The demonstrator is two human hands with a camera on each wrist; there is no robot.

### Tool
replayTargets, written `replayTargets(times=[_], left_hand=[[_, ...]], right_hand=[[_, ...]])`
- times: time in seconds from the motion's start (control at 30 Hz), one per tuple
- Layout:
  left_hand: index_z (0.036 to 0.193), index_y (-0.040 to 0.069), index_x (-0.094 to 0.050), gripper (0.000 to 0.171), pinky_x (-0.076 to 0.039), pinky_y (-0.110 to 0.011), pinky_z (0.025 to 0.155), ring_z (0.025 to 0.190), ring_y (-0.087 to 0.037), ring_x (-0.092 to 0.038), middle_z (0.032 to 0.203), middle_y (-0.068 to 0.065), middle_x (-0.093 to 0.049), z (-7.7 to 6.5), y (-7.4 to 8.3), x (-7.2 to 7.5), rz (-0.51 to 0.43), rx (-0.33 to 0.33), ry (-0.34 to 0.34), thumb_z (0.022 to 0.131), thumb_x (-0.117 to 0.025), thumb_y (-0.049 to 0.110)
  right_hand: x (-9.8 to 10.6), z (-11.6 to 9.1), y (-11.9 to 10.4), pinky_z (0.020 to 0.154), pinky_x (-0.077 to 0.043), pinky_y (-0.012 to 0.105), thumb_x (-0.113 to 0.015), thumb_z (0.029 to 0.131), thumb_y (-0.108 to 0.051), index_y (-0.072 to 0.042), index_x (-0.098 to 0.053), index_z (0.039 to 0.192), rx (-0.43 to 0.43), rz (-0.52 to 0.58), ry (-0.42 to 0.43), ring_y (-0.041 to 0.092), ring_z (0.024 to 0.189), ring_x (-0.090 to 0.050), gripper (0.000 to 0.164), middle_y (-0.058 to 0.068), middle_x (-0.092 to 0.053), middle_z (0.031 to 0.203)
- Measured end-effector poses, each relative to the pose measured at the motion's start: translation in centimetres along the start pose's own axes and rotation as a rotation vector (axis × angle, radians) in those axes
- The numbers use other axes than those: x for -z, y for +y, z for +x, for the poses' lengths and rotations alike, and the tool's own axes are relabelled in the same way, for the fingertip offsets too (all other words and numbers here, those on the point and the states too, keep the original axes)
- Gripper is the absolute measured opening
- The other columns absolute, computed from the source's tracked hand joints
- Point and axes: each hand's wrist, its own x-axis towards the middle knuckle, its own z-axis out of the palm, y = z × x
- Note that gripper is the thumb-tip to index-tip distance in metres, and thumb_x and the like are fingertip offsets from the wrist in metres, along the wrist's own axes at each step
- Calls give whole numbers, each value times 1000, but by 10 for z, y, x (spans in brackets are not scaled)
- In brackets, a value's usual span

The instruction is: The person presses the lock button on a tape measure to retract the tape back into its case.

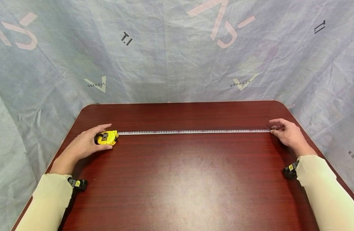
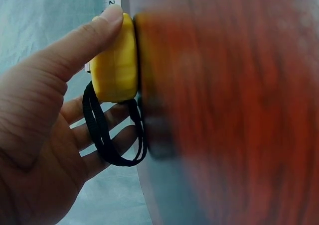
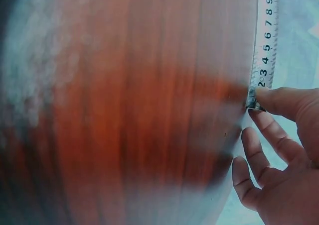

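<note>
A yellow tape measure (image 1: 107,138) sits at the left of the table, and my left hand (image 1: 88,140) grips its case between thumb and fingers. In the left wrist view a black wrist strap (image 2: 102,128) loops from the case (image 2: 115,65), and the thumb lies along its side. The white blade (image 1: 191,131) runs out straight to the right, low across the table. At its far end my right hand (image 1: 286,132) pinches the tip between thumb and forefinger. Up close in the right wrist view, the thumb covers the blade (image 3: 264,51) near its first numbers, with the other fingers loosely bent.
The dark red wooden table (image 1: 177,176) has rounded far corners. Grey printed cloth (image 1: 165,57) hangs behind it and along both sides. Each wrist carries a small black camera, one on the left wrist (image 1: 78,184) and one on the right wrist (image 1: 290,170).
</note>
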Motion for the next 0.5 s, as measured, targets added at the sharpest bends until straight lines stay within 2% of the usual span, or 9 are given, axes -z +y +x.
replayTargets(times=[0.13,0.27,0.5], left_hand=[[156,15,-45,92,-40,-63,99,127,-40,-51,152,-19,-49,0,0,0,-4,-2,0,82,-86,49],[156,16,-46,91,-40,-63,99,127,-40,-51,152,-19,-49,-1,-1,0,-2,-7,5,82,-86,50],[155,15,-47,87,-42,-60,95,121,-38,-54,149,-19,-52,0,-3,1,-7,-36,29,84,-86,46]], right_hand=[[-1,-1,-1,73,-43,29,-73,96,-5,0,-64,130,-9,-9,8,27,90,-63,35,28,-70,110],[0,-2,-3,73,-43,31,-73,96,-6,0,-64,130,-4,-7,11,34,93,-63,36,29,-69,110],[2,-2,-7,74,-44,35,-73,96,-6,0,-64,130,-4,1,26,37,94,-62,36,29,-69,109]])
